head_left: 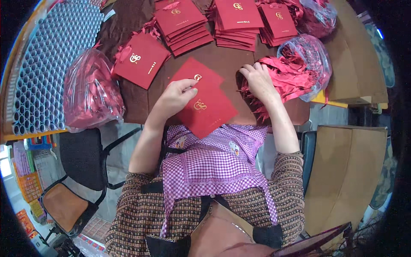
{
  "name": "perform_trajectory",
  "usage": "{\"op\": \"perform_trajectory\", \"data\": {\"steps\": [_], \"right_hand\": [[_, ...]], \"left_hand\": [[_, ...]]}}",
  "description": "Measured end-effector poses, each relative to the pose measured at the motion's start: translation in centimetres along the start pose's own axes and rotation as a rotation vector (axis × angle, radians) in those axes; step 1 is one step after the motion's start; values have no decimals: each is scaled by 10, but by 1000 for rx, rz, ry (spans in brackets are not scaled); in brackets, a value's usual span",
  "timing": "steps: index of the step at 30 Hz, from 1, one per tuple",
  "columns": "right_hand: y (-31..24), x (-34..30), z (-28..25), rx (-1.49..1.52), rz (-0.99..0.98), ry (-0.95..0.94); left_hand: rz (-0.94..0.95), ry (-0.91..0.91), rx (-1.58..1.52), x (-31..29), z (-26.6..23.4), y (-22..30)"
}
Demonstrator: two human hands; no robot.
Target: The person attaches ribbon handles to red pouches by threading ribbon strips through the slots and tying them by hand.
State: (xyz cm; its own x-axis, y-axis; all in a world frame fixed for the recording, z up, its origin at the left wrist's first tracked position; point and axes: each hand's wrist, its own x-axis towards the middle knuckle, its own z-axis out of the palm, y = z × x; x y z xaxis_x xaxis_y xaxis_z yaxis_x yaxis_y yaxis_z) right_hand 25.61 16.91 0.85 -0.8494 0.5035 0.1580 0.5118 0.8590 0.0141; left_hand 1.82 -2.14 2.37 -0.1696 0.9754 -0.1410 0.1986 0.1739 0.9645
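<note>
My left hand [173, 97] is closed, thumb and fingers pinching the upper edge of a flat red paper bag [207, 109] with gold print. This bag lies tilted over the table's near edge, its lower corner above my apron. Another red bag [205, 73] lies partly under it, its left part hidden by my left hand and the front bag. My right hand [259, 81] rests at the left end of a heap of red ribbons [291, 73], fingers curled down around some ribbon ends. The fingertips are partly hidden. The ribbons spill out of a clear plastic bag [319, 60].
Stacks of red bags [182, 21] stand along the far side of the brown-covered table [136, 99]. On the left are a plastic sack of ribbons [92, 92] and a rack of tubes [55, 55]. Cardboard boxes [349, 171] stand right; a chair [81, 158] is at lower left.
</note>
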Motion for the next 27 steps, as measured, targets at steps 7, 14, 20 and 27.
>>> {"op": "perform_trajectory", "data": {"steps": [7, 14, 20, 27], "right_hand": [[14, 4, -24, 282, -14, 320], [-3, -18, -24, 308, 15, 56], [-23, -28, -15, 399, -67, 38], [-42, -15, 8, 348, -125, 154]], "left_hand": [[17, -85, -141, 0, -4, 13], [9, -27, -137, 3, -6, 4], [-38, 113, 93, 4, -10, -7], [-16, 119, 154, 4, -13, -16]]}}
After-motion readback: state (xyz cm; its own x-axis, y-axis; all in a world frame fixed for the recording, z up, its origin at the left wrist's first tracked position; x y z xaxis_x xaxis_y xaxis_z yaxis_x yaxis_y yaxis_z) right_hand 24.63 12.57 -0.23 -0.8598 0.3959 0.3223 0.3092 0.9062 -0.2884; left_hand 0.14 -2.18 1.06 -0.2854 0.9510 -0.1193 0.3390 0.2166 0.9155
